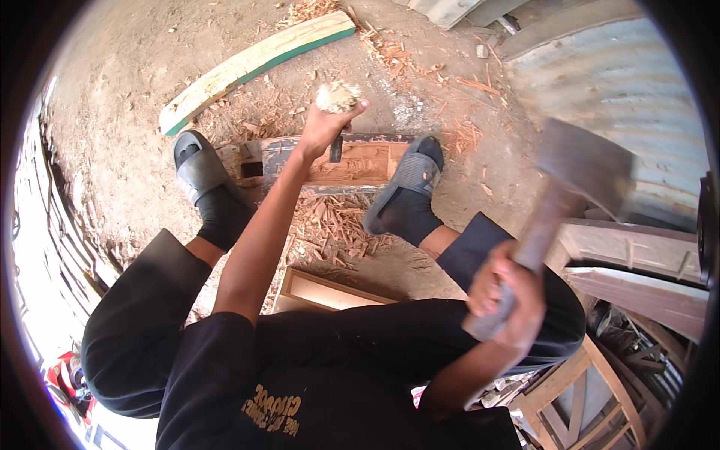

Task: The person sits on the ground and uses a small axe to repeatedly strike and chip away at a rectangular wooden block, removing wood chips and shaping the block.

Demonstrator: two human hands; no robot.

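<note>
My left hand [322,131] is closed around a chisel [336,150] held upright, its pale wooden handle top frayed and splayed. The dark chisel blade points down over a wooden beam [281,161] on the ground, which has a long hollow cut into it and worn dark paint on its edges. Whether the tip touches the wood I cannot tell. Off to the right, my right hand [514,296] grips the handle of a hatchet [589,161], its broad head raised and slightly blurred. My sandalled feet [206,176] stand at both ends of the hollow.
Reddish wood chips [337,225] lie heaped on the near side of the beam. Farther off rests another beam [259,64] with a green side. At right stand corrugated metal sheeting [615,97] and stacked boards [637,255]. A wooden frame [585,397] leans at lower right.
</note>
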